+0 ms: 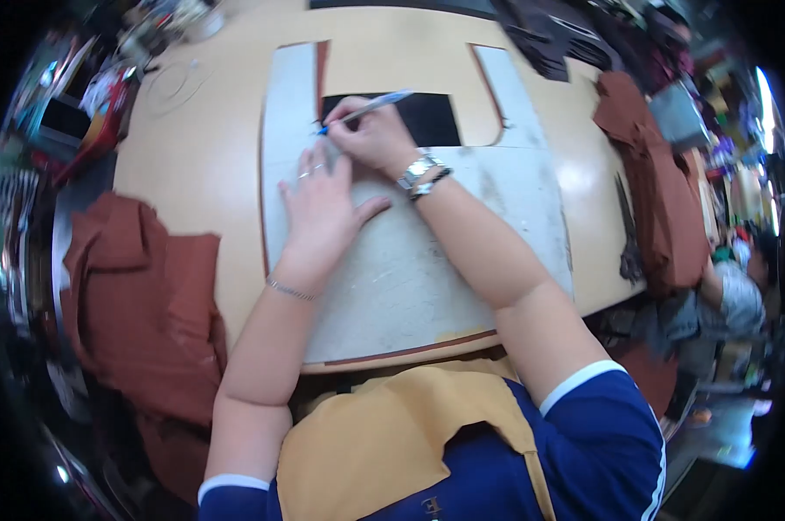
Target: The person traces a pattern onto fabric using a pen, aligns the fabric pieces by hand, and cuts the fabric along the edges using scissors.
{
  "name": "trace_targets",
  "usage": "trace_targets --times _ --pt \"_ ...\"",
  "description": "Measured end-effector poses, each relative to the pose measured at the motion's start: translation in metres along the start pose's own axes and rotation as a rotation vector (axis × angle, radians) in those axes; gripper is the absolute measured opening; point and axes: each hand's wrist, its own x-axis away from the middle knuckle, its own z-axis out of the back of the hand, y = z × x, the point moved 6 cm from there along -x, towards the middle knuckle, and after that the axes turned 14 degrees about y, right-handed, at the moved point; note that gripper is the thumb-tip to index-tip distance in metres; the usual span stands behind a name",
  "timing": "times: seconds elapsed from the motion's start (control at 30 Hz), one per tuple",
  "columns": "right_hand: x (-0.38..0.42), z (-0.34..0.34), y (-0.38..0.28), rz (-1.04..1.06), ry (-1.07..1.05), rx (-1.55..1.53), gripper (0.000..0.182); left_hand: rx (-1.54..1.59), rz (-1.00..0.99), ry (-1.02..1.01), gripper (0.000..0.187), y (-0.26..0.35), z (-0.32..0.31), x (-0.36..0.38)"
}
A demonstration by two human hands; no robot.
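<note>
My right hand (370, 135) is closed around a pen (390, 101) with a clear barrel and a blue tip end. The tip points down at the inner edge of a large whitish pattern board (462, 260), near its left arm. Just below, my left hand (318, 204) lies flat on the board with its fingers spread. Reddish-brown fabric (322, 65) shows as a thin border around the board's edges. Behind my right hand, a black rectangle (431, 120) sits in the board's U-shaped cutout; my hand hides part of it.
Folded brown cloth (140, 286) lies at the table's left edge, more brown cloth (662, 191) at the right. Dark scissors (629, 243) rest beside the right pile. Dark pieces (557, 39) lie at the far right. Another person's sleeve (731, 304) is at the right.
</note>
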Motion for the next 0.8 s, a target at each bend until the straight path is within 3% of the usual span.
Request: trace_targets --times 0.07,0.2,0.33,0.43,0.57,0.8 --pt "0.004 0.008 -0.003 -0.226 -0.007 -0.062 0.014 -0.021 -0.011 -0.021 0.082 0.001 0.002 0.001" --pt "0.002 0.068 0.024 -0.303 0.235 -0.401 0.009 -0.038 -0.026 0.007 0.078 0.002 0.001 0.003" --pt "0.02 0.196 0.06 -0.204 0.492 -0.077 0.008 -0.062 -0.03 0.016 0.077 0.002 0.0 0.003" --pt "0.044 0.254 0.088 -0.324 0.592 -0.015 0.008 -0.064 -0.032 0.025 0.076 0.002 0.0 0.004" --pt "0.051 0.262 0.092 -0.359 0.558 0.017 0.01 0.019 -0.02 -0.021 0.08 0.002 0.0 0.003" --pt "0.05 0.254 0.09 -0.234 0.492 0.12 0.013 0.007 -0.018 -0.025 0.077 0.004 0.001 0.003"
